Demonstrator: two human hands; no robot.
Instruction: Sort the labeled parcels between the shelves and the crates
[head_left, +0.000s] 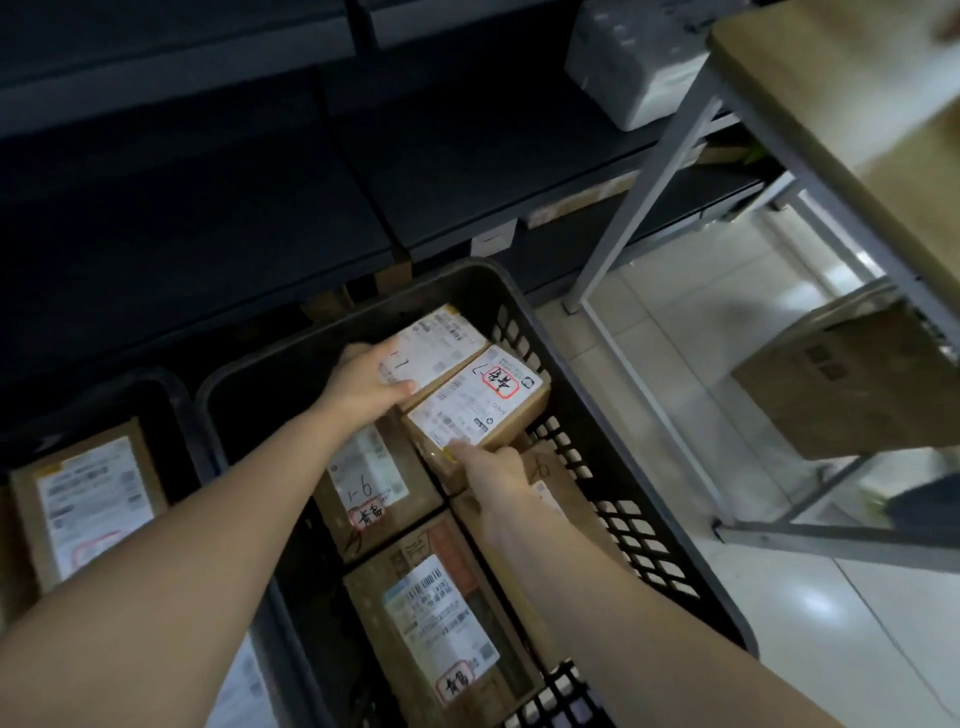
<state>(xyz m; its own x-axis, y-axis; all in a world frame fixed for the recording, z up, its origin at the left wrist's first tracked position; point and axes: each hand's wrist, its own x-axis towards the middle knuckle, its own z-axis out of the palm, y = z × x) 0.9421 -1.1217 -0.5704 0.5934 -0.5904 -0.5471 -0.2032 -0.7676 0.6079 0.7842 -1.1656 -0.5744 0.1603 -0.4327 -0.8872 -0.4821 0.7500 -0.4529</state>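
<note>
My left hand holds the far parcel by its left end, thumb laid across the white label and fingers wrapped round the side. Touching it on the near side is the stamped parcel, its label marked with a red-ringed stamp. My right hand grips that one at its near end, fingers curled over the edge. Both parcels sit high in the far right corner of the black crate, close against its latticed wall.

Beneath and nearer to me lie more boxes in the same crate: the parcel marked 1-6 under my left wrist, and the nearest parcel between my forearms. The second crate to the left holds another labelled box. Dark shelves rise beyond, and a grey metal rack stands at the right with a cardboard box on it.

Both arms reach forward and down, almost straight, converging over the crate.
</note>
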